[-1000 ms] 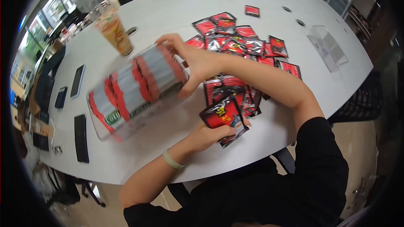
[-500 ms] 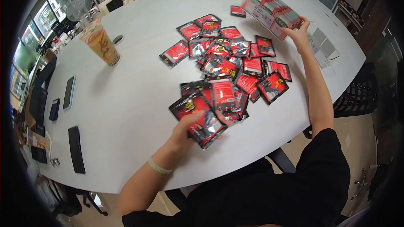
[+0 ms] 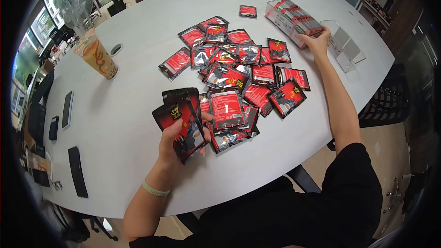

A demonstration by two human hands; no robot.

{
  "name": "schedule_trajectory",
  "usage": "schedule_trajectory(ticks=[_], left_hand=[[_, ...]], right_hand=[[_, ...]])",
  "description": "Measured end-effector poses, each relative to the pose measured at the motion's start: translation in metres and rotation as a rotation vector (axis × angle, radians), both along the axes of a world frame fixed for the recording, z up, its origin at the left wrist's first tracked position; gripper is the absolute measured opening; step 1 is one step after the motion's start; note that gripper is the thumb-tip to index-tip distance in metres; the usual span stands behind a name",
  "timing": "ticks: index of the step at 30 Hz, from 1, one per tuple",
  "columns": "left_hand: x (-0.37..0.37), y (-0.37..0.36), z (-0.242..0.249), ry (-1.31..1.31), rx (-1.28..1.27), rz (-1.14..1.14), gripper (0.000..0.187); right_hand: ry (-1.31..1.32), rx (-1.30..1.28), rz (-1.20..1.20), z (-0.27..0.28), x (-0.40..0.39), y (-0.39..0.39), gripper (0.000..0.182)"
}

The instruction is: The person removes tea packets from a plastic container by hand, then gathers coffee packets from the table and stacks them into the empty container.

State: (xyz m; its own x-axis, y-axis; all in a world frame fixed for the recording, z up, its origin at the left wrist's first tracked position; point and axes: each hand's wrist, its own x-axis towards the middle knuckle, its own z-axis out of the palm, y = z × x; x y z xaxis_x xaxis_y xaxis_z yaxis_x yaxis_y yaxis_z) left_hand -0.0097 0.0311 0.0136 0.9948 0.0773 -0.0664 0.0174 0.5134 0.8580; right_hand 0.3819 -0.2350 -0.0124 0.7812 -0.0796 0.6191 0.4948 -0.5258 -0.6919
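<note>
Several red and black G7 coffee sachets (image 3: 184,126) are gripped in my left hand (image 3: 171,143), thumb over the front one, at the near left of the pile. At the far right my right hand (image 3: 318,43) is closed around the near end of a clear plastic box (image 3: 280,18), which is on the table and holds a row of red sachets. Between my hands spreads a loose pile of coffee sachets (image 3: 226,76), some face up, some showing their printed backs. One single sachet (image 3: 248,11) lies apart, left of the box.
A second clear plastic box (image 3: 342,48) is right of my right hand. A bubble tea cup (image 3: 98,59) stands at the left of the white table (image 3: 133,105). Phones (image 3: 67,109) (image 3: 53,128) and a black case (image 3: 78,171) lie along the left edge. Chairs (image 3: 388,96) surround the table.
My left hand has drawn the held sachets leftward, away from the pile. The box in my right hand, tilted and raised before, now rests lower on the table. The view has shifted slightly.
</note>
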Motion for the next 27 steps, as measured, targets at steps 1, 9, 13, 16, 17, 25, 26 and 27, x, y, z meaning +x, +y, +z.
schedule_trajectory(ticks=[1, 9, 13, 16, 17, 25, 26, 27], left_hand=[[0.000, 0.001, 0.000, -0.021, 0.042, 0.046, 0.063], [0.007, 0.018, 0.002, -0.124, 0.047, 0.278, 0.070], [0.008, 0.027, 0.009, -0.144, 0.108, 0.477, 0.072], [0.004, 0.038, 0.016, -0.143, 0.144, 0.672, 0.068], [0.001, 0.043, 0.020, -0.155, 0.113, 0.701, 0.066], [-0.012, 0.055, 0.056, -0.390, -0.069, 1.123, 0.060], [-0.018, 0.060, 0.059, -0.399, -0.069, 1.144, 0.060], [-0.024, 0.067, 0.061, -0.456, -0.034, 1.125, 0.059]], right_hand=[[-0.040, -0.016, 0.008, -0.002, 0.001, -0.001, 0.104], [-0.398, -0.222, -0.262, 0.007, 0.000, -0.042, 0.066], [0.023, -0.740, -0.716, 0.023, -0.033, -0.070, 0.054], [0.253, -0.955, -0.756, 0.019, -0.041, -0.085, 0.046], [0.221, -0.869, -0.712, 0.010, -0.020, -0.108, 0.042], [-0.204, -0.732, -0.743, 0.048, -0.069, -0.098, 0.031], [-0.403, -0.685, -0.667, 0.052, -0.080, -0.095, 0.030], [-0.591, -0.633, -0.587, 0.057, -0.090, -0.088, 0.029]])
